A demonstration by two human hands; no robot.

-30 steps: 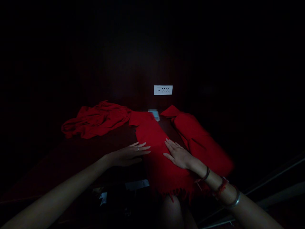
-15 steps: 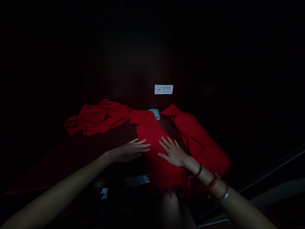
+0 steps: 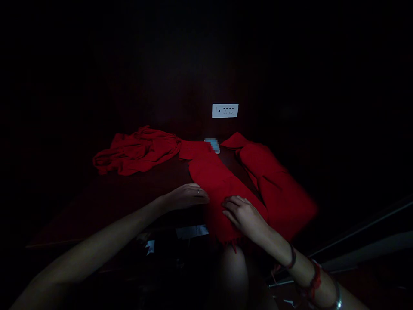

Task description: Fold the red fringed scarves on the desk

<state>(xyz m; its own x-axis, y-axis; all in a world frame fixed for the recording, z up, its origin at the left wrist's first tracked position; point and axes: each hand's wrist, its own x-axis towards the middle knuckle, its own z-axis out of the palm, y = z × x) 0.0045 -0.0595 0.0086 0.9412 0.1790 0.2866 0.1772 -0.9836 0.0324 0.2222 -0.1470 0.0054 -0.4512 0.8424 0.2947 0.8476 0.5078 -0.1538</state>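
Note:
A red fringed scarf [image 3: 211,170] lies lengthwise over the dark table, its fringed end hanging over the front edge by my knee. My left hand [image 3: 190,196] is at the scarf's left edge, fingers together and bent down onto the cloth, the tips partly hidden. On the scarf's middle, my right hand [image 3: 245,215] has its fingers curled and its thumb drawn in towards them, closed on the cloth. A crumpled red cloth [image 3: 138,150] lies at the far left. To the right is another red cloth [image 3: 274,176], in a smoother, folded heap.
A white socket plate [image 3: 225,110] is on the dark wall behind. A small pale blue, pixelated object [image 3: 213,145] lies at the table's back. Below the front edge, whitish pieces [image 3: 192,231] show in the dark. My knee [image 3: 235,271] is under the scarf's end.
Both hands lay flat with fingers spread; now their fingers are bent in on the scarf. My left hand has shifted right, onto the scarf's edge. The view has tilted slightly down.

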